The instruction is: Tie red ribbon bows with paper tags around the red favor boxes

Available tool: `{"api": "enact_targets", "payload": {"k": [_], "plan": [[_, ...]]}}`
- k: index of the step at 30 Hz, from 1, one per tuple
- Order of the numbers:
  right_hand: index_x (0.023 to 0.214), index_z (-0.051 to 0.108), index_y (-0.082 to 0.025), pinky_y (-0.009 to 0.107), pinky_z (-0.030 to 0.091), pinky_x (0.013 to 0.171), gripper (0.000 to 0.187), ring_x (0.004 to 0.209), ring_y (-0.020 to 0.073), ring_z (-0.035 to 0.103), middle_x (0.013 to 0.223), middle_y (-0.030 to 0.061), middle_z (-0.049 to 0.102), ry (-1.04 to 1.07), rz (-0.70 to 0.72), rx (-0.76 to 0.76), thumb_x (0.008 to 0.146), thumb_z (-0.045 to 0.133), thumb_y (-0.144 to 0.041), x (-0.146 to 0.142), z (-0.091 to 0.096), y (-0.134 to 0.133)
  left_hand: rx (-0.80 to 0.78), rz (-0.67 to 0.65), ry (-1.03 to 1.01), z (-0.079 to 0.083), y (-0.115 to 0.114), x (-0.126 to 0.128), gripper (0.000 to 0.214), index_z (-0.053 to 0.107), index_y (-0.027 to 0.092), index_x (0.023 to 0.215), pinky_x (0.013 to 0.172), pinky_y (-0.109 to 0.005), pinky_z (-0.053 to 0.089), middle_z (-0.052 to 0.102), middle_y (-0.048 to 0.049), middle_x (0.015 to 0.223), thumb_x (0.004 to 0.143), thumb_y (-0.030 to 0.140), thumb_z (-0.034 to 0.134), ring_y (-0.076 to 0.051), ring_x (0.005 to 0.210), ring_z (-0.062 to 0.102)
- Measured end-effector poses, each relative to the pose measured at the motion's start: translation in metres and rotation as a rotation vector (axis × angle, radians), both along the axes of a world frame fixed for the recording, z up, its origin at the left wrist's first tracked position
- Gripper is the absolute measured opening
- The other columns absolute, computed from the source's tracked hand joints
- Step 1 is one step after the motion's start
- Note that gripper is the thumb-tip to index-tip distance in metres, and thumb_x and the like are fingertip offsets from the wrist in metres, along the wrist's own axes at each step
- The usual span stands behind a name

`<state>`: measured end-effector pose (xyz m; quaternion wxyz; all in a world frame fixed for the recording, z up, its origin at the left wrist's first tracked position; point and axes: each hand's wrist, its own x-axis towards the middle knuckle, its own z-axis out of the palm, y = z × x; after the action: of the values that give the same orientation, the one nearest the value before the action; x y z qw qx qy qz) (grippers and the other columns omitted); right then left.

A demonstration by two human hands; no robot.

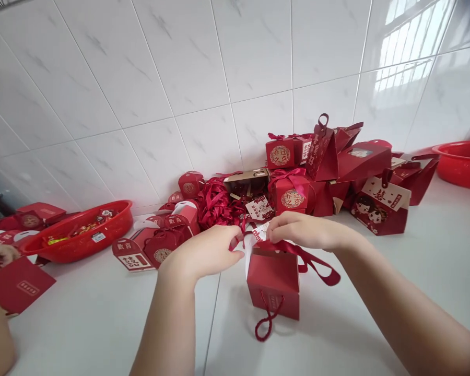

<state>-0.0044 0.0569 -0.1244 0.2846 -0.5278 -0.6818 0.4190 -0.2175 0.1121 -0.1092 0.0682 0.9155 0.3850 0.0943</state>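
From here I see a red gift box with a rope handle on the white table, just below and between the hands. The left hand curls at its white flap; the right bends over the dark red ribbon. I can't tell how firmly either grips.

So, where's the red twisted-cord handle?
Low in the head view, right of centre, the cord handle loops from the red cardboard box's near face.
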Motion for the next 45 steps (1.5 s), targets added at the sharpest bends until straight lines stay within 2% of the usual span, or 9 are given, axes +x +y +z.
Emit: {"api": "enact_targets", "payload": {"k": [3,8,17,21,25,27,32,37,45], "plan": [[0.057,0.05,-0.017,0.028,0.024,0.047,0.021,0.052,0.0105,0.034,0.058,-0.0004,0.042,-0.053,0.031,-0.068,0.075,0.049,-0.029,-0.003,-0.005,0.006,-0.144,0.032,0.139,0.002,-0.002,0.002,0.007,0.062,0.025,0.08,0.042,-0.022,0.04,0.069,0.0009,0.079,0.075,0.027,0.057,-0.017,0.058,0.063],[0.057,0.039,-0.018,0.027,0.023,0.045,0.025,0.05,0.0093,0.029,0.059,-0.0017,0.035,-0.079,0.071,-0.082,0.076,0.051,-0.03,-0.006,-0.012,0.01,-0.157,0.066,0.173,0.004,-0.001,0.002,0.008,0.061,0.025,0.081,0.042,-0.023,0.039,0.069,0.0002,0.079,0.075,0.027,0.055,-0.018,0.057,0.062],[0.064,0.043,-0.018,0.024,0.028,0.047,0.022,0.055,0.0095,0.034,0.066,-0.0024,0.041,-0.144,0.089,-0.132,0.081,0.051,-0.03,-0.006,-0.014,0.012,-0.275,0.119,0.292,0.01,-0.005,0.002,0.034,0.06,0.029,0.105,0.053,-0.024,0.046,0.067,-0.001,0.108,0.073,0.023,0.051,-0.019,0.076,0.065],[0.063,0.043,-0.018,0.024,0.032,0.052,0.022,0.056,0.0093,0.038,0.064,-0.0026,0.045,-0.012,0.086,-0.136,0.082,0.05,-0.027,-0.004,-0.012,0.013,-0.29,0.152,0.31,0.012,-0.006,0.003,0.034,0.059,0.03,0.105,0.055,-0.027,0.045,0.067,0.0,0.106,0.073,0.024,0.05,-0.019,0.075,0.064],[0.066,0.051,-0.017,0.024,0.042,0.066,0.019,0.066,0.0119,0.053,0.068,-0.0005,0.056,0.144,0.177,-0.157,0.083,0.05,-0.025,-0.001,-0.009,0.011,-0.298,0.165,0.313,0.012,-0.005,0.003,0.031,0.059,0.031,0.102,0.062,-0.029,0.048,0.066,0.0009,0.106,0.073,0.026,0.05,-0.021,0.081,0.064],[0.067,0.053,-0.017,0.024,0.042,0.072,0.018,0.071,0.0133,0.056,0.071,0.0009,0.061,0.136,0.226,-0.177,0.083,0.05,-0.024,0.0,-0.007,0.01,-0.295,0.171,0.317,0.012,-0.004,0.003,0.03,0.059,0.032,0.102,0.063,-0.03,0.048,0.066,0.0011,0.105,0.074,0.028,0.05,-0.022,0.081,0.064],[0.067,0.05,-0.018,0.024,0.041,0.065,0.017,0.071,0.0133,0.058,0.077,0.003,0.068,0.011,0.205,-0.201,0.084,0.049,-0.022,-0.002,-0.009,0.011,-0.294,0.176,0.318,0.013,-0.004,0.004,0.028,0.058,0.032,0.102,0.059,-0.03,0.047,0.066,0.0011,0.104,0.075,0.032,0.05,-0.022,0.079,0.064],[0.067,0.045,-0.019,0.028,0.048,0.074,0.016,0.078,0.0168,0.065,0.078,0.003,0.07,0.107,0.157,-0.273,0.083,0.048,-0.019,-0.001,-0.014,0.014,-0.299,0.185,0.319,0.014,-0.005,0.007,0.029,0.058,0.032,0.103,0.054,-0.029,0.045,0.067,0.0013,0.1,0.075,0.032,0.049,-0.021,0.072,0.063],[0.065,0.044,-0.019,0.032,0.052,0.079,0.018,0.08,0.0195,0.068,0.076,0.0041,0.071,0.162,0.15,-0.31,0.082,0.046,-0.016,0.001,-0.014,0.015,-0.286,0.147,0.332,0.012,-0.006,0.01,0.019,0.058,0.027,0.092,0.049,-0.028,0.04,0.066,-0.0003,0.088,0.075,0.03,0.05,-0.019,0.063,0.06]]}}
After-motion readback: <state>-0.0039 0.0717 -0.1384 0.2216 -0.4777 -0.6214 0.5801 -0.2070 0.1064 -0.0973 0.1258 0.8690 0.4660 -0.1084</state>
